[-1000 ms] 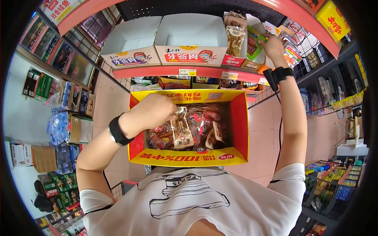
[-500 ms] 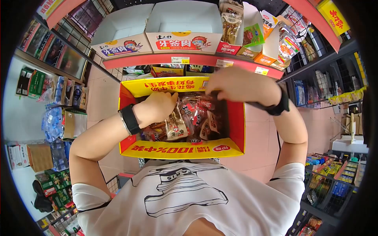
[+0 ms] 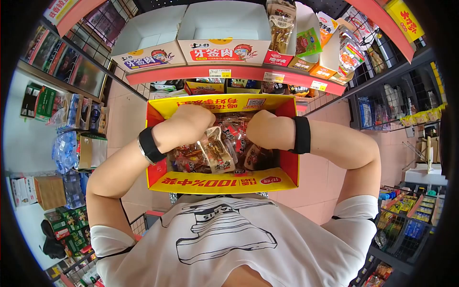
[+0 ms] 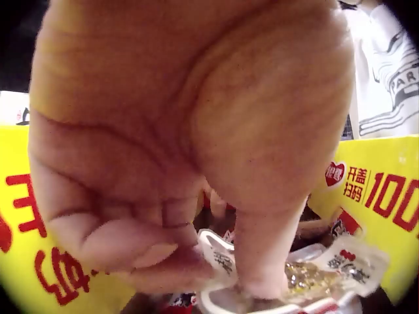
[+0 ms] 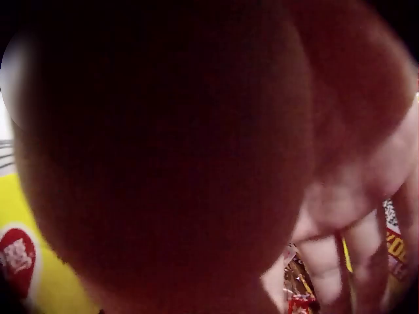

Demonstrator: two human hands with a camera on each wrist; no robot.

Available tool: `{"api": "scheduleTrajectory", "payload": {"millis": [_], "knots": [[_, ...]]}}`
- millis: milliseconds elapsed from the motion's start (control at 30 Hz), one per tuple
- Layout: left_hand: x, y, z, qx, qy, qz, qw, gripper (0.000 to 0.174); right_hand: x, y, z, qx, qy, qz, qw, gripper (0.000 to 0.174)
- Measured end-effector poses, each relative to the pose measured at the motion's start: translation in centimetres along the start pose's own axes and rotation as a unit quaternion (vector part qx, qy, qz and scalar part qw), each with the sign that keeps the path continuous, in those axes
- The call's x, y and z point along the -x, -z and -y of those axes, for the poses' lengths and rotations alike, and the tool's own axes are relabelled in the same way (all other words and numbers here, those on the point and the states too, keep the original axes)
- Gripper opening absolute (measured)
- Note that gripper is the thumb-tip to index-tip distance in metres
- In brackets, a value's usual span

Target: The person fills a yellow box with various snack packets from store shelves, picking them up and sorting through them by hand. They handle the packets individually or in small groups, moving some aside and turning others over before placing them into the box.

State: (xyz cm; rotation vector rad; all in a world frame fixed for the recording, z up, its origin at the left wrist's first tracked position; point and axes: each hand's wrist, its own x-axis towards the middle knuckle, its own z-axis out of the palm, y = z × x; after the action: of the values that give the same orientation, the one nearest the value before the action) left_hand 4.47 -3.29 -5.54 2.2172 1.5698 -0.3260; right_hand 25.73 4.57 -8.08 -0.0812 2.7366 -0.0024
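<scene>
Over the open yellow-and-red cardboard box (image 3: pixel 201 184), between far and near edges, the left hand (image 3: pixel 191 123) pinches a beige-and-clear plastic packet (image 3: pixel 218 152). Across a gap, the right hand (image 3: pixel 268 131) nears the right edge; grip undeterminable.

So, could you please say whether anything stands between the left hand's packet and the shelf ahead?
Yes: the yellow carton's far wall stands between the packet and the shelf; the left hand probably must lift over it.

The right hand (image 3: pixel 268 130) hides its fingertips in the head view; whether they grip anything, I cannot tell.
</scene>
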Motion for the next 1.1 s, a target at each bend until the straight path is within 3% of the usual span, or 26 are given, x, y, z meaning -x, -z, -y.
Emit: {"api": "scheduleTrajectory", "payload": {"millis": [67,167,233,267,333,500,567,600,633,700,767,800,900,967,1000,1033,1100], "knots": [[0.3,0.5,0.2,0.084,-0.005,-0.007,0.996,0.027,-0.2,-0.8,0.2,0.001,0.007,-0.015,1.000,0.009],[0.4,1.2,0.1,0.105,0.005,0.001,0.995,0.025,-0.5,-1.1,0.3,-0.008,0.013,-0.049,0.999,0.010],[0.7,1.6,0.0,0.131,0.006,-0.013,0.991,0.026,-0.5,0.5,0.3,-0.048,0.037,0.043,0.997,0.009],[0.7,1.8,0.0,0.158,0.007,-0.027,0.987,0.026,-0.3,1.0,0.2,-0.045,0.036,0.042,0.997,0.009],[0.7,1.7,0.4,0.198,0.006,-0.047,0.979,0.026,0.3,2.1,0.2,-0.056,0.064,-0.055,0.995,0.008],[0.9,2.8,0.5,0.299,0.012,-0.087,0.950,0.022,2.3,7.2,-1.0,-0.161,0.047,-0.125,0.978,0.008],[0.9,3.1,0.4,0.389,-0.036,-0.114,0.914,0.011,2.4,8.6,-1.3,-0.187,0.036,-0.146,0.971,0.009],[1.0,3.5,-0.1,0.462,-0.052,-0.103,0.879,0.008,2.3,9.2,-1.3,-0.192,0.001,-0.213,0.958,0.011],[1.0,3.8,-0.4,0.460,-0.053,-0.106,0.880,0.008,2.3,9.6,-1.4,-0.196,-0.033,-0.279,0.940,0.014],[1.0,4.3,-0.9,0.515,-0.072,-0.120,0.846,0.010,2.0,9.3,-1.2,-0.177,-0.042,-0.316,0.931,0.014],[1.0,4.6,-0.8,0.488,-0.044,-0.123,0.863,0.011,1.6,8.8,-1.0,-0.133,-0.029,-0.458,0.878,0.014],[0.9,4.7,-0.9,0.498,-0.055,-0.140,0.854,0.011,1.7,8.5,-0.9,-0.205,-0.050,-0.435,0.875,0.012],[0.5,4.5,-0.5,0.517,-0.062,-0.153,0.840,0.019,2.1,9.0,-1.2,-0.242,-0.081,-0.360,0.897,0.011],[0.5,4.5,-0.7,0.566,-0.056,-0.178,0.803,0.021,2.2,8.6,-1.4,-0.245,-0.089,-0.381,0.887,0.011],[0.3,4.4,-0.9,0.622,-0.070,-0.178,0.759,0.017,2.3,8.4,-1.5,-0.251,-0.095,-0.400,0.876,0.010],[0.4,4.6,-1.0,0.621,-0.073,-0.178,0.760,0.017,2.3,8.2,-1.8,-0.248,-0.097,-0.400,0.877,0.010],[0.8,5.3,-1.5,0.526,-0.108,-0.193,0.821,0.026,2.5,8.0,-2.2,-0.258,-0.079,-0.454,0.849,0.008]]}}
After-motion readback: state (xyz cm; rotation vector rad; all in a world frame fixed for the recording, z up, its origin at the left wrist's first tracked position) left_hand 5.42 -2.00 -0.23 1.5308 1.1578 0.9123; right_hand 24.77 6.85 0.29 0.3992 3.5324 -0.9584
